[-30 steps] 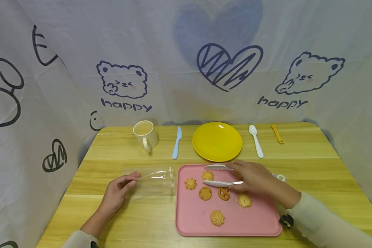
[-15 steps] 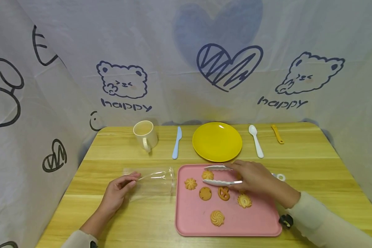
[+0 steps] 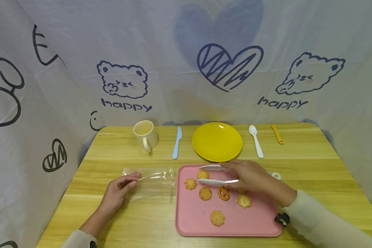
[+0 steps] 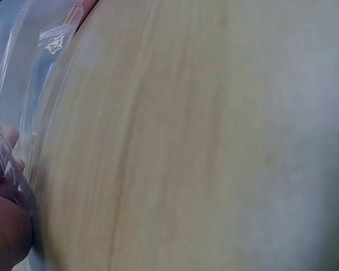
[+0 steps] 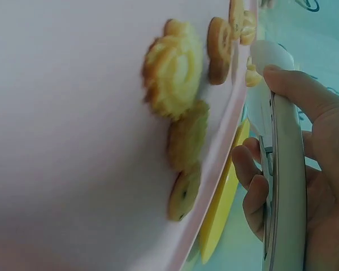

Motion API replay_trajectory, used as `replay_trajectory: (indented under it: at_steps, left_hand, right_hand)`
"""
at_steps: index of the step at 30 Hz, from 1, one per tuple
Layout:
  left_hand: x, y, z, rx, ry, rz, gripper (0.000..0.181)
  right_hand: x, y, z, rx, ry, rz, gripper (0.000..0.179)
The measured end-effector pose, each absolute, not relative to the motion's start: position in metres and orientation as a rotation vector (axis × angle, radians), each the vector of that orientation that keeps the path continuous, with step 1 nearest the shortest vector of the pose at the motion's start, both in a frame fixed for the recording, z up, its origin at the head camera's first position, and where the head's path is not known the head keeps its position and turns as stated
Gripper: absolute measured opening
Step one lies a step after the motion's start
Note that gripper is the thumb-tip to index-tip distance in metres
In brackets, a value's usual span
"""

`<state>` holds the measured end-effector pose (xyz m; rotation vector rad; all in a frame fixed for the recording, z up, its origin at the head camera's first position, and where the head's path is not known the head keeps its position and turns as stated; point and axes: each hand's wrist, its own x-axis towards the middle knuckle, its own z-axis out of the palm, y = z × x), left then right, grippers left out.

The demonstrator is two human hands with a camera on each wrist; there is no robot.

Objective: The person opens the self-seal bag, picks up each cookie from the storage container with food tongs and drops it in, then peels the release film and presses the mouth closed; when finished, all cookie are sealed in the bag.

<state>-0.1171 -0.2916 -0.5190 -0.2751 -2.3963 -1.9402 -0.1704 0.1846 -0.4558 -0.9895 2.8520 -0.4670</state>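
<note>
My left hand pinches the near-left edge of a clear plastic bag lying on the table; thumb and fingers show at its edge in the left wrist view. My right hand grips metal tongs over the pink tray. Their jaws stand apart, on either side of a flower-shaped cookie. On the tray also lie another flower-shaped cookie, a round cookie, a pretzel cookie, a ring-like cookie and a swirl cookie. The right hand partly hides further cookies.
Along the back of the table stand a cream mug, a light blue knife, a yellow plate, a white spoon and a short yellow handle-like piece. A printed cloth hangs behind the table.
My right hand and the tongs have moved slightly left over the tray, and the flower-shaped cookie between the jaws has shifted left too. My left hand and the bag have stayed put.
</note>
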Motion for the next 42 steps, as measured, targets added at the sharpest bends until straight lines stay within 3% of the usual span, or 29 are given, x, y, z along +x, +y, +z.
replay_trajectory:
  at_steps: [29,42]
  left_hand:
    - [-0.119,-0.293,-0.522,-0.279,-2.406,-1.916,0.02]
    - [-0.118,-0.293,-0.522,-0.284,-2.4,-1.925,0.019]
  right_hand:
    - [-0.175,0.092,-0.448,-1.295,2.736,-0.474,0.072]
    - [-0.175,0.051,-0.451,-1.279,2.761,-0.35,0.072]
